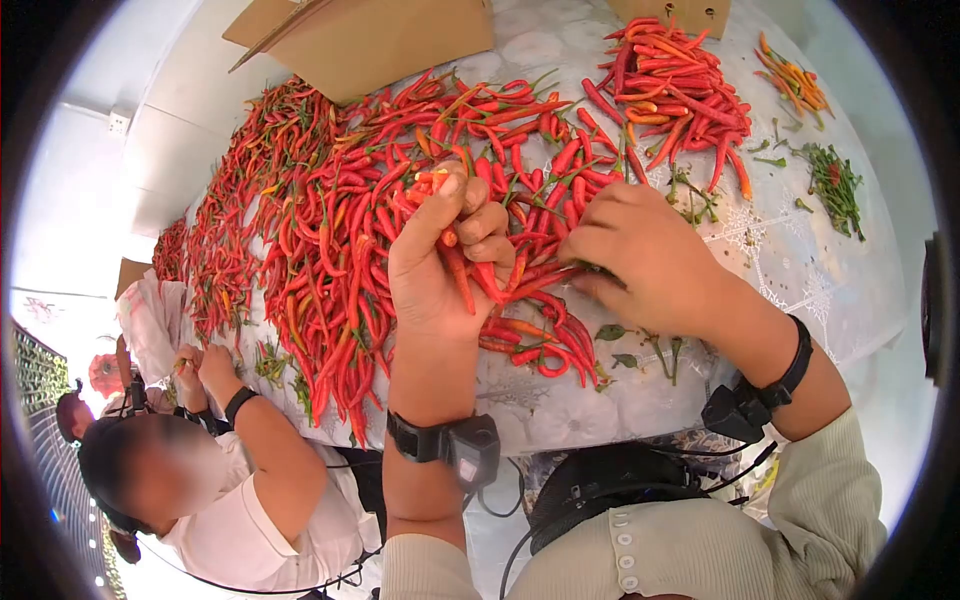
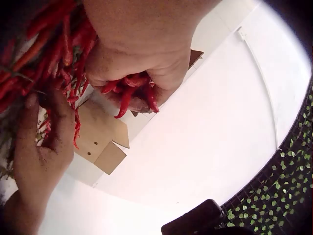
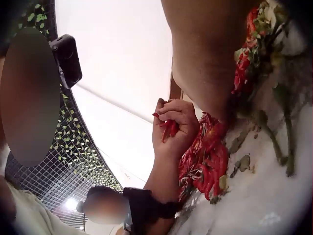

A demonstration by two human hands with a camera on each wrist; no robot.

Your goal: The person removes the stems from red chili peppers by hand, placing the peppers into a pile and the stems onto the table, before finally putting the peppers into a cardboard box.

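My left hand (image 1: 440, 255), raised over the middle of the pile, grips several red chili peppers (image 1: 457, 278). Some tips stick out below the curled fingers, and orange-red ends show by the thumb. In the left wrist view, more chili tips (image 2: 128, 95) poke from the fist. To its right, my right hand (image 1: 645, 255) reaches down with bent fingers at the edge of the chili pile (image 1: 340, 230). Its fingertips are right at the red chilies; I cannot tell whether they pinch one.
A cardboard box (image 1: 370, 45) stands behind the pile. Sorted red chilies (image 1: 680, 95) form a heap at back right, with orange chilies (image 1: 792, 78) and green stems (image 1: 835, 190) farther right. Loose stems (image 1: 665, 355) lie near the front edge. Another person (image 1: 240, 480) works at left.
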